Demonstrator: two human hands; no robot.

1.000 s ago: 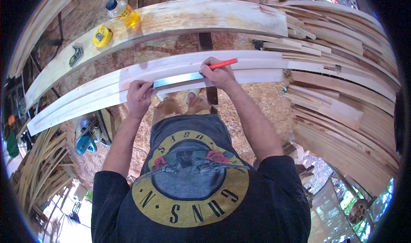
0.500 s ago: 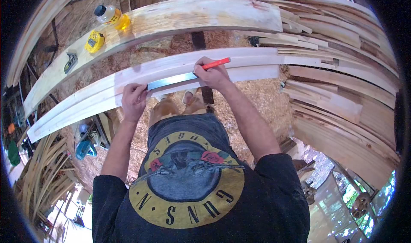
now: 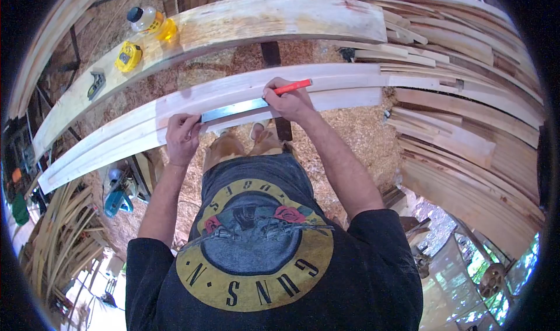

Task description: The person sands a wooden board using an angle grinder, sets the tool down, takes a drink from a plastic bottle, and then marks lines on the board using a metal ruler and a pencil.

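Note:
A flat metal ruler (image 3: 233, 109) lies along the pale wooden board (image 3: 344, 77) in front of me. My left hand (image 3: 183, 137) pinches the ruler's left end, where a small dark part shows beside my fingers. My right hand (image 3: 287, 102) grips a red carpenter's pencil (image 3: 293, 86). Its red end points up to the right, and the fingers rest by the ruler's right end. The pencil's tip is mostly hidden by those fingers.
Beyond lies a thick plank (image 3: 280, 19) bearing a bottle of yellow liquid (image 3: 153, 23), a yellow tape measure (image 3: 128, 57) and a small dark tool (image 3: 95, 85). Stacked boards (image 3: 466, 109) fill the right. Thin offcuts (image 3: 61, 237) and a teal power tool (image 3: 118, 202) are lower left.
The red pencil and my right hand have shifted very slightly left. The ruler and my left hand look the same.

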